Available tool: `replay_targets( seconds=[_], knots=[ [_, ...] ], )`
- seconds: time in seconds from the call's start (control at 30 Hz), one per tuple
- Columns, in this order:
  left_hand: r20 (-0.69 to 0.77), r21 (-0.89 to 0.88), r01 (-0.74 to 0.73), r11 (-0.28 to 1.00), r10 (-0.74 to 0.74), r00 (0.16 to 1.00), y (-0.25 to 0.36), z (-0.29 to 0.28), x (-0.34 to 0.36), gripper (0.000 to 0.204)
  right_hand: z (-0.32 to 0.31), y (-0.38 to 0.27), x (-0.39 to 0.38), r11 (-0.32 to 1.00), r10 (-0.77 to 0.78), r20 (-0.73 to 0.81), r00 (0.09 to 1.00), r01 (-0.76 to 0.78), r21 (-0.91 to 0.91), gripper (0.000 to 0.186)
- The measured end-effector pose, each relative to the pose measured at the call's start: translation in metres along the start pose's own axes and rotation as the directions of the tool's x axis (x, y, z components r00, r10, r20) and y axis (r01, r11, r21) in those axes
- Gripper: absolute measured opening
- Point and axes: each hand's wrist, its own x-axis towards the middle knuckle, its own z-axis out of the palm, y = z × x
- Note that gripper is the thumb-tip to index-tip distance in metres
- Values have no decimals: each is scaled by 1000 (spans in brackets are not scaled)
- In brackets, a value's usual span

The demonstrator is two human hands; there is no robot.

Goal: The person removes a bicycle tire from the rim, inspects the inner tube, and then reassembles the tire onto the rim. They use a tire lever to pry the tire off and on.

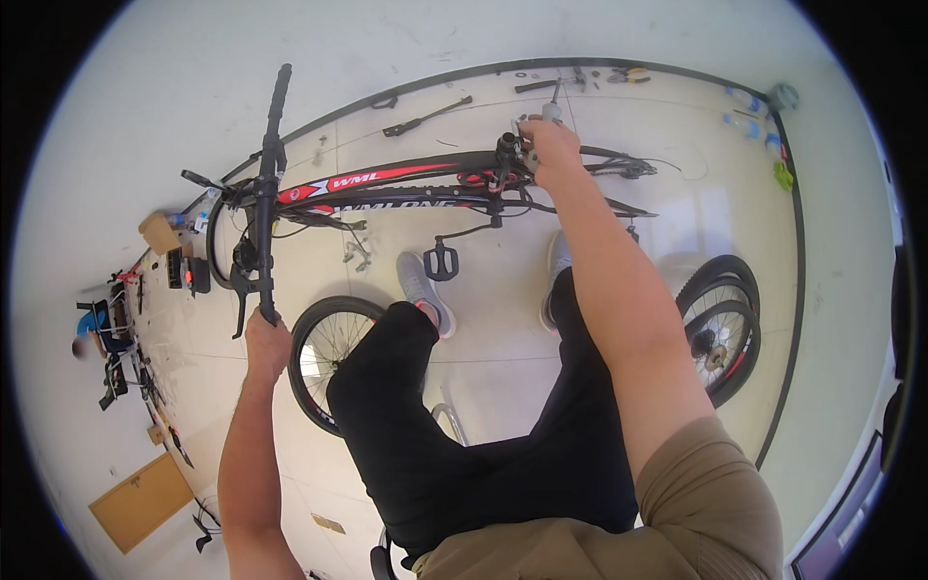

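Observation:
A black, red and white bicycle frame (387, 184) stands across in front of me, with no saddle on it. My left hand (268, 343) is closed round the near grip of its black handlebar (265, 208), close to the brake lever (242, 311). Beside the top of the seat tube (506, 145), my right hand (551, 153) is closed on a grey-handled tool (552, 112) with a thin shaft pointing away from me. My fingers partly hide the handle. A pedal (441, 263) hangs from the crank on the near side.
One loose wheel (302, 362) lies by my left leg; two more wheels (720, 319) are at the right. Pliers (630, 75), a seatpost-like black rod (430, 116) and small parts lie along the far wall. Bottles (744, 124) stand at far right. Another person (92, 324) is at far left.

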Motion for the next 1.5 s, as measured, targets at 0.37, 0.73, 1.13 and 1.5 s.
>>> replay_targets(
  seconds=[0.37,0.73,1.13,1.5],
  knots=[
    [8,-3,58,998,-58,998,19,-2,-5,11,-15,-8,-2,936,190,152,970,-226,271,48],
    [-19,-30,12,999,-13,1000,-14,3,4,6,-1,16,12,818,380,-14,925,-328,473,4],
    [-20,-9,32,999,-32,999,-7,0,5,4,7,-1,-10,870,400,-177,900,-312,381,12],
    [-4,-17,13,1000,-13,1000,-1,-3,-4,5,14,31,13,905,289,-219,932,-192,378,28]
  ],
)
